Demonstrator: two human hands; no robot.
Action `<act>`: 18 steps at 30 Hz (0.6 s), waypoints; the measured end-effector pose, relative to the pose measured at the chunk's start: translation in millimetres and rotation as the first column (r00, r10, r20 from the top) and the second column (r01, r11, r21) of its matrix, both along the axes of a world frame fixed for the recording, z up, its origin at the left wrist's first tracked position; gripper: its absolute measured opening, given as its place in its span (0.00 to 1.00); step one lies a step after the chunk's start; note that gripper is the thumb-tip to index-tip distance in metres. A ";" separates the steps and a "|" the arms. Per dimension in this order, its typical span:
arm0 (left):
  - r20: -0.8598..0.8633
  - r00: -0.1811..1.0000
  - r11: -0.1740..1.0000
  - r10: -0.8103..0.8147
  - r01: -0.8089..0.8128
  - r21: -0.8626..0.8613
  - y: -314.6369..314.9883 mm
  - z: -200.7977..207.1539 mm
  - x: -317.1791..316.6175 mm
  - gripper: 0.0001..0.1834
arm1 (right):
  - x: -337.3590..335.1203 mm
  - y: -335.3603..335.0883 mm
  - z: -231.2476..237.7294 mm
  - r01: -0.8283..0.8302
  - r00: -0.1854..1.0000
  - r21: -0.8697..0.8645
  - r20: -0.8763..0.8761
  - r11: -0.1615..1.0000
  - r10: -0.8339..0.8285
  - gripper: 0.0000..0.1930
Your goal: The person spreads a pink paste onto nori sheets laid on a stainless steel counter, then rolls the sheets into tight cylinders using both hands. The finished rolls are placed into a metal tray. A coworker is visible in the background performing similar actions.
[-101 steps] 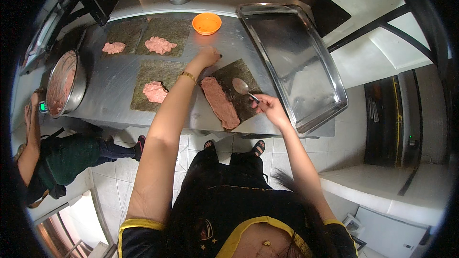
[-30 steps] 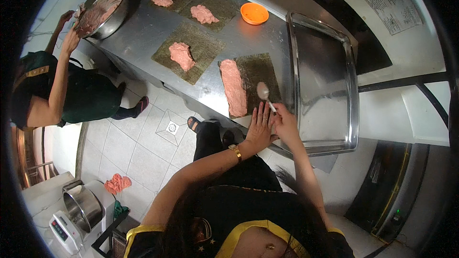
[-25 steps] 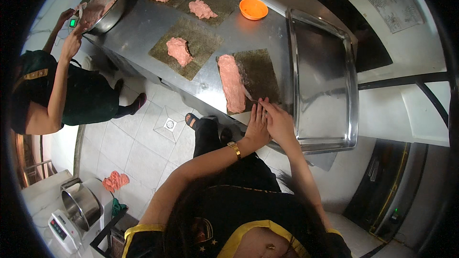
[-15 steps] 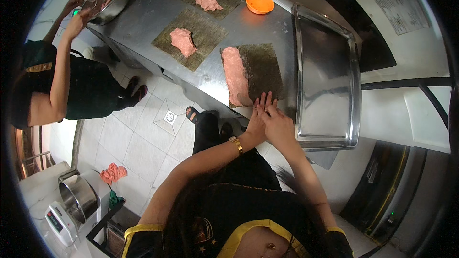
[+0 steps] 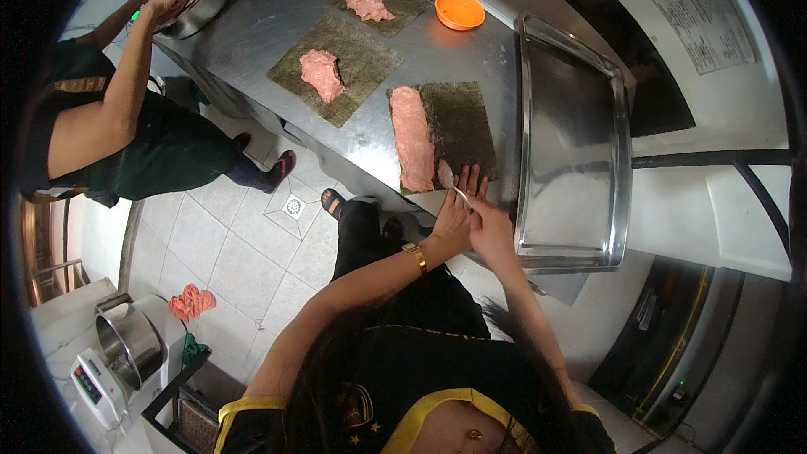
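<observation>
In front of me a dark green seaweed sheet [image 5: 462, 126] lies on the steel table, a long strip of pink minced meat paste [image 5: 412, 139] spread along its left side. My right hand [image 5: 493, 231] is closed round the handle of a metal spoon [image 5: 445, 173], whose bowl, smeared with pink, is just right of the strip's near end. My left hand [image 5: 452, 223], with a gold watch on its wrist, has its fingers stretched out over the sheet's near edge. The right hand partly covers it. Farther left lies another seaweed sheet [image 5: 361, 55] with a lump of paste [image 5: 322, 76].
Right of the sheet stands a large steel tray [image 5: 572, 151]. An orange bowl [image 5: 460, 11] sits near the back. Two more sheets with paste lumps [image 5: 368, 4] are far left. A co-worker [image 5: 92, 118] works at a steel mixing bowl [image 5: 197, 13] there. A mixer [image 5: 126, 345] stands lower left.
The spoon has come off the end of the paste strip and moved slightly right. The co-worker has leaned in, and a hand has moved over the mixing bowl.
</observation>
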State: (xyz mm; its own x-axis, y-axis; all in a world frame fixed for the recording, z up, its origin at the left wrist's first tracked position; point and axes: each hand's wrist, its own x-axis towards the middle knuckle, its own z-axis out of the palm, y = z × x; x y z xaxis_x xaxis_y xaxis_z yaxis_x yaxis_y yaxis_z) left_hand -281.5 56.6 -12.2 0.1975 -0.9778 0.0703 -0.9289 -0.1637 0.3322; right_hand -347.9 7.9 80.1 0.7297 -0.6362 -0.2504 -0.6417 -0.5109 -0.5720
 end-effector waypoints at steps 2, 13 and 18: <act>0.048 0.999 0.999 -0.025 0.022 0.048 1.2 6.6 2.3 0.43 | 6.4 5.8 -4.1 -0.004 1.000 -0.031 0.029 0.999 0.005 0.23; -0.133 0.991 1.000 -0.016 0.018 0.013 4.1 5.7 2.6 0.44 | 44.7 6.0 -59.5 0.006 0.999 -0.326 -0.040 0.945 -0.021 0.23; -0.303 0.952 0.999 -0.032 0.033 -0.001 2.4 16.0 4.5 0.44 | 69.0 -20.2 -48.4 0.083 0.996 -0.031 0.038 0.996 -0.082 0.23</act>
